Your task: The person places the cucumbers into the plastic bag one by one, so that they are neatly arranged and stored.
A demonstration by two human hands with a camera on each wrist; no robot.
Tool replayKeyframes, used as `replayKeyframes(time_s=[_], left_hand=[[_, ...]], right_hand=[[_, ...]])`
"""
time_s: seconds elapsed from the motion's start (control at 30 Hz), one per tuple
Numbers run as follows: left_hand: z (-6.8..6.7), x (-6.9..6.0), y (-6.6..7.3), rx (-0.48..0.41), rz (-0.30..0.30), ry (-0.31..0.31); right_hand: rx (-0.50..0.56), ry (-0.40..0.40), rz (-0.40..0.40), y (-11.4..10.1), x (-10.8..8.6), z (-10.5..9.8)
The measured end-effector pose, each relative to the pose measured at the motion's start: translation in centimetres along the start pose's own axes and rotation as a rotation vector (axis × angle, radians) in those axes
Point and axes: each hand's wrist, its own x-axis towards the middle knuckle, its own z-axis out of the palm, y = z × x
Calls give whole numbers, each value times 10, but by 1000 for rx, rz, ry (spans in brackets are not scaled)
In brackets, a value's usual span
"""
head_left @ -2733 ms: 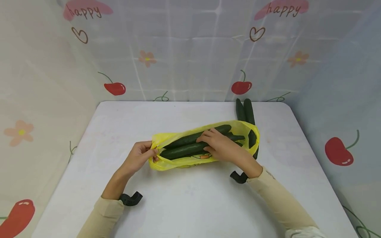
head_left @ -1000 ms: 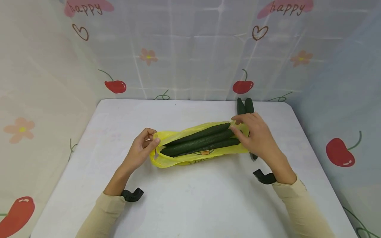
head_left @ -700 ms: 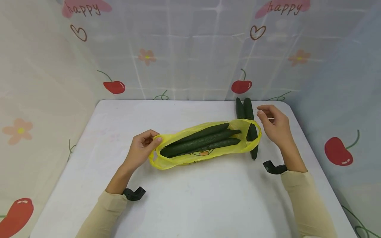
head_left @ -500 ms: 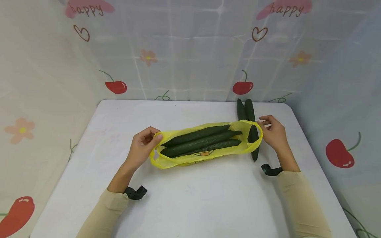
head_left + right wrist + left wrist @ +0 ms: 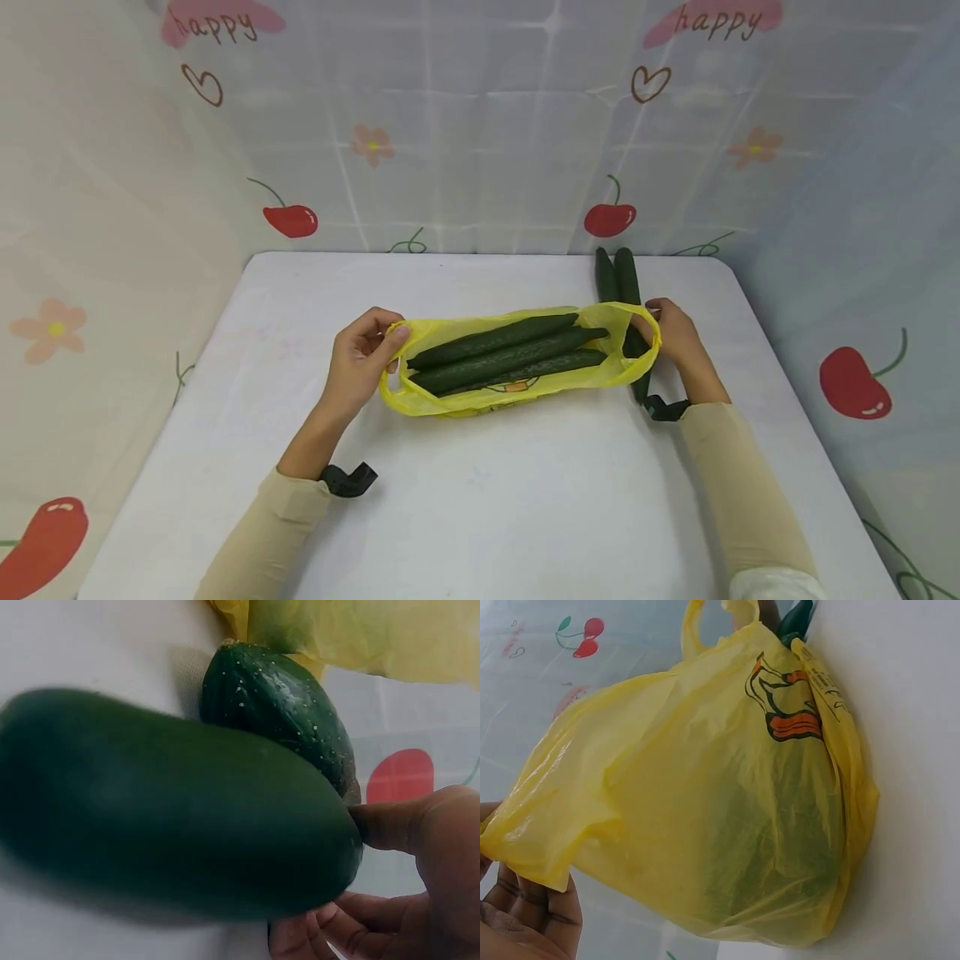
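Observation:
A yellow plastic bag [image 5: 450, 405] lies stretched with its mouth up, and several long dark-green cucumbers [image 5: 517, 357] lie side by side inside. At its left end my left hand [image 5: 356, 360] pinches the bag's edge between thumb and fingers; the left wrist view shows the film pulled taut from there. Beyond the bag's right loop, two more cucumbers lie on the table, a left one [image 5: 606, 279] and a right one [image 5: 627, 279]. My right hand [image 5: 678, 340] grips the right one, thumb on one side and fingers on the other; the loop partly covers this in the head view.
The white table [image 5: 480, 517] has its far edge against a light curtain [image 5: 480, 125] printed with cherries and flowers. A black wrist mount [image 5: 349, 480] sits on the left wrist, and another mount [image 5: 665, 408] on the right.
My right hand has left the cucumbers inside the bag, moved right past the bag's end, and come in on the right loose cucumber. My left hand has shifted the bag's left edge slightly up.

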Motion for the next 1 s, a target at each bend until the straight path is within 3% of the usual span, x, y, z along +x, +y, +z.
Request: replayKeyframes(time_s=[0.3,0.67,1.0], left_hand=[[-1,4,3,-10,2,-6],[-2,3,4,-27,-10,-16],[-2,3,6,-55,-5,-26]], right_hand=[[-34,12,-50,0,7,-2],[-21,-3,7,-8,5,-4],[212,-90,-43,-2,-2,-16]])
